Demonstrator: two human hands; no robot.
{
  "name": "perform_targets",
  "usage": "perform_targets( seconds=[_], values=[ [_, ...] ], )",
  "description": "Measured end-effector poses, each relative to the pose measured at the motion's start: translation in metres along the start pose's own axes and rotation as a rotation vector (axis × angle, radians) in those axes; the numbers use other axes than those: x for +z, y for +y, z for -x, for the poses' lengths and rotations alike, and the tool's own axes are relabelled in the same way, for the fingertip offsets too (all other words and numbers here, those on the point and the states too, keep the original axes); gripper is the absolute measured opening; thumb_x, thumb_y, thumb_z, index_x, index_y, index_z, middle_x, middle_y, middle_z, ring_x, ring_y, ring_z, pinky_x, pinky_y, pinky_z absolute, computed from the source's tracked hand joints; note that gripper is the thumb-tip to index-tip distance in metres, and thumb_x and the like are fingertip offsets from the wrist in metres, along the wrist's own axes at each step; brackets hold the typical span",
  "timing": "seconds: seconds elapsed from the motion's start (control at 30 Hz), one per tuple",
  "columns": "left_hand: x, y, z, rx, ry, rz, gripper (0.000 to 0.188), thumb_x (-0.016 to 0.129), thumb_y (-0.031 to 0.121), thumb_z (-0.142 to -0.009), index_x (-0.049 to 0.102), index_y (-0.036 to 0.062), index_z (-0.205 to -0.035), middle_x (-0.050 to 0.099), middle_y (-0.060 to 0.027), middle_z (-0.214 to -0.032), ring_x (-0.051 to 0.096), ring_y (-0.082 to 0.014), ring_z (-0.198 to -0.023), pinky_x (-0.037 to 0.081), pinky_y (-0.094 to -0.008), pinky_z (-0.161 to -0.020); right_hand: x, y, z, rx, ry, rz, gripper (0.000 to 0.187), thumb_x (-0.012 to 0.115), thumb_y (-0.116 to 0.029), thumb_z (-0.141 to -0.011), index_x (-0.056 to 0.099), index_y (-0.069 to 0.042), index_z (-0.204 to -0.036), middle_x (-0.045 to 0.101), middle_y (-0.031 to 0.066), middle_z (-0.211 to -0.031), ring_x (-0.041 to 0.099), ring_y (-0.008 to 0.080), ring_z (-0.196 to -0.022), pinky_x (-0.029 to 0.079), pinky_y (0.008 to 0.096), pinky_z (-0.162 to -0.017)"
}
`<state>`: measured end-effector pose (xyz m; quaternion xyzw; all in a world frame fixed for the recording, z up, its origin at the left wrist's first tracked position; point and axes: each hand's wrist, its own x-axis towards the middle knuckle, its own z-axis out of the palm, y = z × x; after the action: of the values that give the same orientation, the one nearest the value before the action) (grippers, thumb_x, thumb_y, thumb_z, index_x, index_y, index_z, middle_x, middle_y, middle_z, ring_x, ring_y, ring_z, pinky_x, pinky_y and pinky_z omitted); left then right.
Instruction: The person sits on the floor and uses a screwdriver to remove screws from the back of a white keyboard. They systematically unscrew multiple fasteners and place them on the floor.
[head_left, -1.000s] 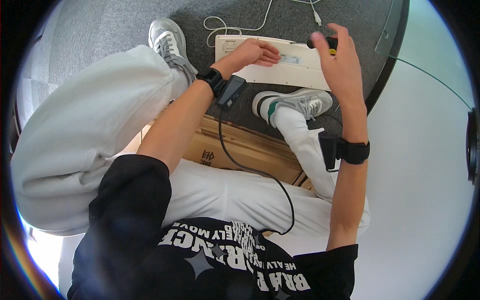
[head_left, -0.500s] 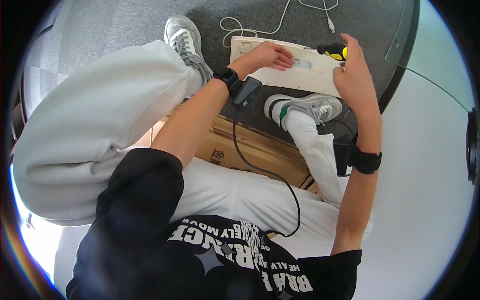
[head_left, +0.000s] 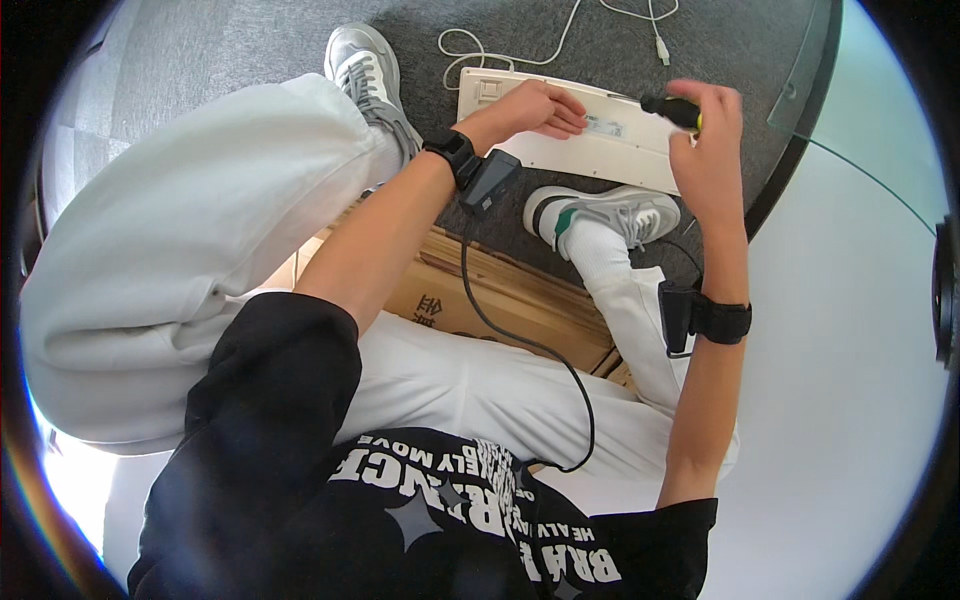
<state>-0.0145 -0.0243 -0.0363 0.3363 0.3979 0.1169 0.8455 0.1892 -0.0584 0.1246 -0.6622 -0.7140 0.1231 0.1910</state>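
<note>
**Screwdriver over an upturned keyboard, steadied by one hand**

Nearest the person, a flat brown cardboard box (head_left: 500,290) is lying under the legs, showing a small dark printed mark on its tan face, by the left forearm. Beyond it a white sneaker with a green heel tab (head_left: 600,212) is resting on the grey carpet (head_left: 640,60), just beside the near edge of the keyboard.

Farther out, the cream keyboard (head_left: 610,150) is lying face down on the carpet. A small pale rectangular label (head_left: 604,127) is sitting on its back, between the two hands. The left hand (head_left: 535,108) is pressing flat on the casing, fingers spread and gripping nothing. The right hand (head_left: 712,150) is closing around a black-and-yellow screwdriver (head_left: 672,110), its shaft pointing toward the label.

The tip seems liable to slip and skid toward the left fingers, since they are lying near its line. The casing could also shift, being held by one palm only. The white cable (head_left: 560,40) is looping loosely beyond and could snag.
</note>
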Motion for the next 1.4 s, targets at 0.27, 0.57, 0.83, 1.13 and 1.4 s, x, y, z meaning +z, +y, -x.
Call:
perform_targets(
  seconds=[0.27,0.57,0.83,1.13,1.4],
  values=[
    [-0.001,0.001,0.001,0.007,0.002,-0.038,0.040,0.035,-0.008,-0.094,0.060,-0.0073,-0.125,0.067,-0.0219,-0.123,0.067,-0.0279,-0.115,0.055,-0.0346,-0.101,-0.015,-0.017,-0.017,0.578,-0.307,0.315,0.027,0.056,-0.032,-0.098,0.067,-0.008,-0.108,0.067,0.0206,-0.103,0.065,0.0411,-0.095,0.052,0.0489,-0.084],
    [0.001,0.003,0.003,0.005,0.014,-0.053,0.043,0.033,-0.011,-0.091,0.061,-0.0081,-0.124,0.067,-0.0222,-0.122,0.067,-0.0281,-0.115,0.055,-0.0350,-0.101,-0.005,0.013,0.004,-0.021,-0.088,0.101,0.024,0.058,-0.028,-0.096,0.062,-0.010,-0.112,0.066,0.0204,-0.105,0.066,0.0424,-0.090,0.053,0.0517,-0.078],
    [0.002,0.004,0.002,-0.002,-0.002,-0.025,0.042,0.033,-0.011,-0.092,0.059,-0.0085,-0.125,0.066,-0.0223,-0.124,0.067,-0.0275,-0.115,0.055,-0.0341,-0.101,-0.021,-0.011,-0.015,0.579,-0.450,0.512,0.048,0.045,-0.047,-0.102,0.064,-0.006,-0.118,0.065,0.0258,-0.116,0.066,0.0446,-0.105,0.053,0.0525,-0.085],
    [0.000,0.002,0.000,-0.006,-0.015,-0.021,0.042,0.034,-0.010,-0.092,0.059,-0.0082,-0.126,0.066,-0.0220,-0.124,0.067,-0.0271,-0.116,0.054,-0.0346,-0.102,-0.005,-0.002,0.007,0.024,-0.103,0.152,0.030,0.063,-0.020,-0.091,0.063,-0.005,-0.118,0.057,0.0201,-0.114,0.059,0.0378,-0.105,0.048,0.0479,-0.091],
    [0.001,0.004,0.002,-0.002,0.004,-0.031,0.043,0.034,-0.013,-0.090,0.061,-0.0081,-0.124,0.067,-0.0221,-0.123,0.068,-0.0277,-0.114,0.055,-0.0346,-0.101,-0.009,-0.020,-0.011,0.568,-0.343,0.415,0.030,0.064,-0.023,-0.093,0.062,-0.007,-0.119,0.059,0.0186,-0.111,0.064,0.0406,-0.098,0.053,0.0478,-0.085]
  ],
)
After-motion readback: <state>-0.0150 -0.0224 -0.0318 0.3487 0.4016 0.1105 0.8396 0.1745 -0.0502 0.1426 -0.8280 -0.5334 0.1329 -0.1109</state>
